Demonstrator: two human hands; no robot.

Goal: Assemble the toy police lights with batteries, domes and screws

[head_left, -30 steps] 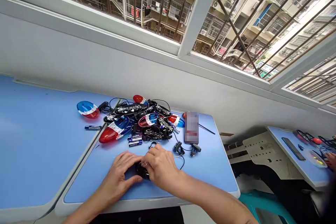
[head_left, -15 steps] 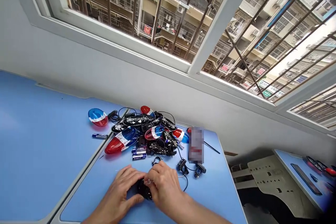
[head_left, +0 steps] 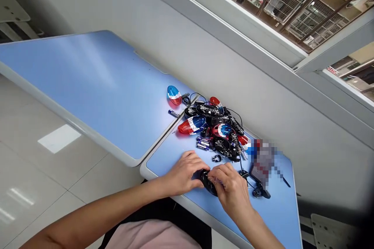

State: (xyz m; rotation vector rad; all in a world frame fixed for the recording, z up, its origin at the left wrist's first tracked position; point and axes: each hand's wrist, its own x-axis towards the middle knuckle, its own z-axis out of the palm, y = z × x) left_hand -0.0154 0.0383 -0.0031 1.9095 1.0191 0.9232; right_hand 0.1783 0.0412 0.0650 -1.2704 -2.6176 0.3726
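Observation:
On the near part of the blue table, my left hand [head_left: 188, 173] grips the left edge of a black oval housing [head_left: 207, 183] between fingers and thumb. My right hand [head_left: 232, 184] is closed in a pinch over the housing's right side. Something small, clear and shiny shows between its fingertips; its kind is mostly hidden. A black ring clamp [head_left: 216, 158] lies just beyond the hands. Behind it are several blue-and-silver batteries [head_left: 202, 143] and a large red-and-blue light cover [head_left: 192, 125].
A pile of black light housings [head_left: 223, 146] with cables lies toward the wall. Another blue-and-red cover [head_left: 174, 95] and a single battery [head_left: 173, 113] sit by the table seam. To the right are a blurred-out object [head_left: 263, 163] and black handlebar clips [head_left: 261, 192].
My view has swung left and down, so the scene sits further right and more floor and my left forearm show. Both hands stay at the black housing.

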